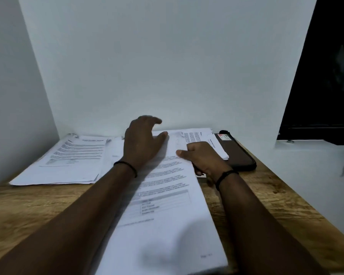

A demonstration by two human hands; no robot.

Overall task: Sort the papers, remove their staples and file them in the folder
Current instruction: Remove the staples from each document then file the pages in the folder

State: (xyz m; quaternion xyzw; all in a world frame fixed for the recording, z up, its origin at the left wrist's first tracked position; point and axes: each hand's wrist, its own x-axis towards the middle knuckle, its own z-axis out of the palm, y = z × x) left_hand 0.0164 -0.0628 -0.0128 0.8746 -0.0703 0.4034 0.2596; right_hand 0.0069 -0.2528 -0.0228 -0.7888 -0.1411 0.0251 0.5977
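Papers, centre stack (163,205): printed sheets lying flat on the wooden desk (28,205), running from 6 o'clock up toward 12 o'clock between the two forearms; top sheet shows text lines and a small table.
Papers, left stack (72,157): printed sheets at 10 o'clock of the centre stack, flat on the desk, near the wall corner, apart from both hands.
Papers, far stack (203,137): sheets at 1 o'clock, just beyond the right hand, their right edge overlapping the dark folder.
Folder (236,153): dark brown, flat at 2 o'clock, a small red-and-white label at its far end; touched by neither hand.
Left hand (141,143): raised over the far end of the centre stack, fingers spread and loosely bent, thumb stretched toward 3 o'clock; holds nothing; whether the fingertips touch the paper cannot be told.
Right hand (203,157): rests on the right edge of the centre stack, thumb lying flat on the top sheet and pointing toward 9 o'clock, fingers curled under at the paper's edge; a true grip cannot be told.
Wrists: a thin dark band on each.
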